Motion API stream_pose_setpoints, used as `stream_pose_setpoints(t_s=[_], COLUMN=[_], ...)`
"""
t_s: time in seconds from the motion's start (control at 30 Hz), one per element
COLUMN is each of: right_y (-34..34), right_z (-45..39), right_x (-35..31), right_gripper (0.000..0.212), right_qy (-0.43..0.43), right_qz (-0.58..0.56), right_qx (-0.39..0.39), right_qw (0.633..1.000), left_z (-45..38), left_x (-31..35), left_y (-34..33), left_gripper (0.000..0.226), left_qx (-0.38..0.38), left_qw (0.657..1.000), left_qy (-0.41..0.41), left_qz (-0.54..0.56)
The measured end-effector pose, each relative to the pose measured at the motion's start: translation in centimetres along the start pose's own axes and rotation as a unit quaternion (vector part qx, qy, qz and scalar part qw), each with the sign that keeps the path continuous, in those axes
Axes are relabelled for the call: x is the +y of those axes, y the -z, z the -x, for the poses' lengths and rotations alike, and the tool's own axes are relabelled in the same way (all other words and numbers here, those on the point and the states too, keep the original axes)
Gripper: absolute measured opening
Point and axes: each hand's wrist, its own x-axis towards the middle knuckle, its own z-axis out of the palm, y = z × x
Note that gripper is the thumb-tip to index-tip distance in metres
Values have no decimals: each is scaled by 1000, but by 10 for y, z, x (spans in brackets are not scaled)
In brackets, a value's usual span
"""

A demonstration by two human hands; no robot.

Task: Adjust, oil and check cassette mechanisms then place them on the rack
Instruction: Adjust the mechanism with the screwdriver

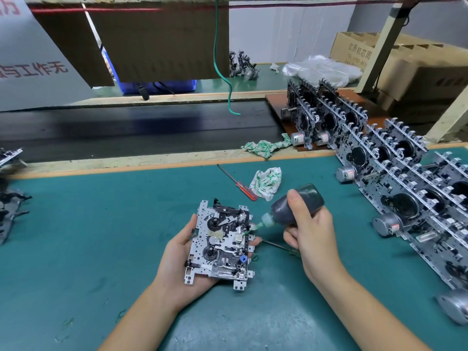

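Observation:
A metal cassette mechanism (pixel 220 245) lies face up in my left hand (pixel 177 259), palm under it and fingers curled round its edges, above the green mat. My right hand (pixel 307 231) grips a dark oil bottle (pixel 298 202), tilted down to the left. The bottle's green nozzle tip (pixel 249 230) touches the right side of the mechanism. A thin green-handled tool (pixel 278 245) also sticks out from under my right hand's fingers.
Rows of finished mechanisms with motors stand on the rack (pixel 410 188) at the right. A red-handled screwdriver (pixel 238 183) and a patterned rag (pixel 267 182) lie beyond my hands. Another rag (pixel 266 146) sits by the conveyor belt (pixel 126 127). More mechanisms (pixel 10 198) lie at far left.

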Motion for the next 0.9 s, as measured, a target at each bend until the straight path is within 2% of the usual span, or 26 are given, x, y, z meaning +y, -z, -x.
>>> stream_pose_setpoints(t_s=[0.27,0.37,0.5,0.57,0.63,0.73,0.83,0.9], right_y=[1,0,10,18,24,30,31,31], right_z=[0,-1,-9,-15,-22,-28,-30,-25], right_x=[3,0,-5,-6,-4,3,9,8], right_gripper=[44,45,45,34,40,46,43,45], right_qy=[13,22,30,42,48,52,57,76], right_qz=[-8,-13,-22,40,126,152,191,236], right_qx=[-11,-8,7,9,12,-20,-51,-24], right_qw=[1000,1000,999,998,991,987,979,968], left_z=[-1,-1,-2,-3,-3,-3,-2,-1], left_x=[0,-1,-2,-2,-3,-3,-4,-5], left_y=[1,3,5,6,7,8,6,2], left_gripper=[66,58,62,63,66,79,93,96], left_qx=[4,32,65,75,86,89,75,60], left_qw=[1000,999,997,996,994,992,992,993], left_qy=[-10,-13,-27,-32,-38,-42,-41,-28], left_qz=[-3,-4,-14,-32,-50,-73,-89,-97])
